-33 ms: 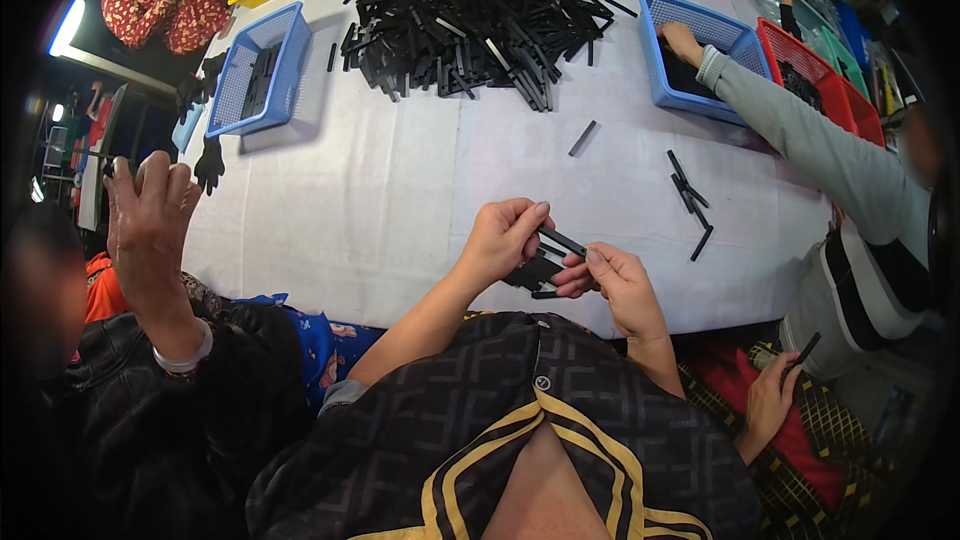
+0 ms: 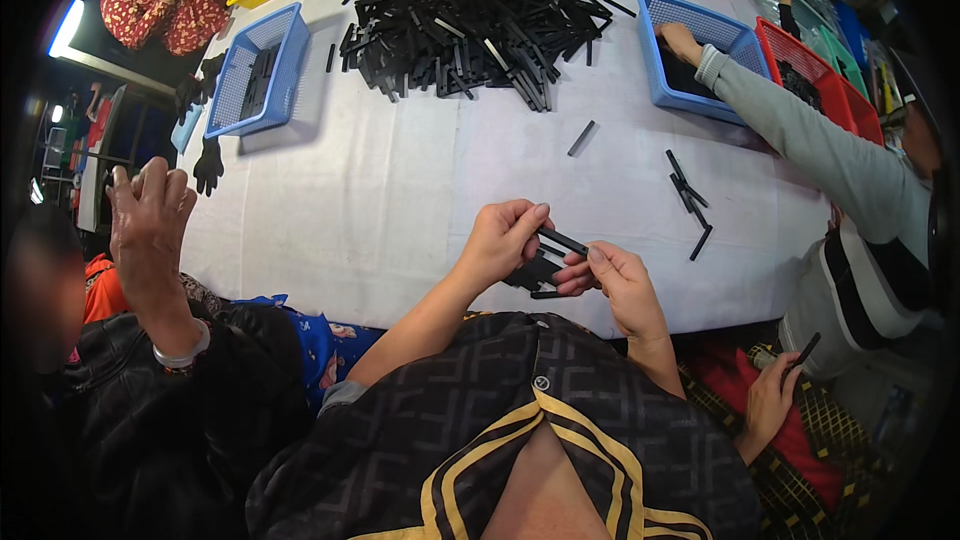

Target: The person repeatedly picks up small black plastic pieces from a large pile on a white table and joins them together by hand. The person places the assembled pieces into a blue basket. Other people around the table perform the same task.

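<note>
A slim black strip (image 2: 563, 240) spans the gap between my hands, just above the near edge of the table. My left hand (image 2: 505, 242) pinches its left end between thumb and fingers. At the other end, my right hand (image 2: 618, 280) grips it with the thumb on top. Beneath my hands lie several similar black strips (image 2: 530, 276), partly hidden by the fingers. A single loose strip (image 2: 581, 138) rests farther off, and to the right is a small scattered group of strips (image 2: 690, 202). A big heap of black strips (image 2: 460, 25) covers the far middle.
Blue baskets stand at left (image 2: 291, 68) and right (image 2: 700, 105); a co-worker's hand (image 2: 682, 43) reaches into the right one. Another person's hand (image 2: 150, 220) is raised at left. At lower right a hand (image 2: 768, 398) holds a strip. A dark glove (image 2: 208, 166) hangs near the left edge.
</note>
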Demonstrator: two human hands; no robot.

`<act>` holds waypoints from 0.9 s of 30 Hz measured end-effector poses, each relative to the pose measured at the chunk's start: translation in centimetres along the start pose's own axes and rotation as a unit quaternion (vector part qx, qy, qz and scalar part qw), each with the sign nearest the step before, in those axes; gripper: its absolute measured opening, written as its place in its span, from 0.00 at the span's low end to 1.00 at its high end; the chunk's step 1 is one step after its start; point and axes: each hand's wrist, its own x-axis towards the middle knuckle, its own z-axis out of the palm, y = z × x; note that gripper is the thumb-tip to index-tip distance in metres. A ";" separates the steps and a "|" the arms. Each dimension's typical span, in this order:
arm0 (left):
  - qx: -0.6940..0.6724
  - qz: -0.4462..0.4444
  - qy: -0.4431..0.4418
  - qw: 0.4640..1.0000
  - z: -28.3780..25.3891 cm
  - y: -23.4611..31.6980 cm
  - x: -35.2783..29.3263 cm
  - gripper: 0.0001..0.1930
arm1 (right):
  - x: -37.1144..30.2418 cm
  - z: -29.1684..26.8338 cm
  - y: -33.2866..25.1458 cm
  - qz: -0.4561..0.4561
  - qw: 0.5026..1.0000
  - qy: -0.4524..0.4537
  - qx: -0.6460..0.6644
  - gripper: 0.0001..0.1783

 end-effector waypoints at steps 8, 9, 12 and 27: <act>-0.018 -0.016 -0.057 0.998 1.1 -0.1 -1.5 0.13 | -0.8 0.2 -1.2 -0.081 0.988 0.093 -0.096 0.18; -0.016 -0.016 -0.062 0.998 1.2 -0.1 -1.6 0.12 | -0.9 0.3 -1.3 -0.090 0.986 0.096 -0.105 0.18; -0.015 -0.017 -0.071 0.997 1.3 0.1 -1.6 0.12 | -1.0 0.3 -1.3 -0.111 0.982 0.097 -0.116 0.17; -0.013 -0.030 -0.074 0.997 1.0 0.2 -1.6 0.14 | -1.0 0.4 -1.3 -0.102 0.983 0.108 -0.110 0.17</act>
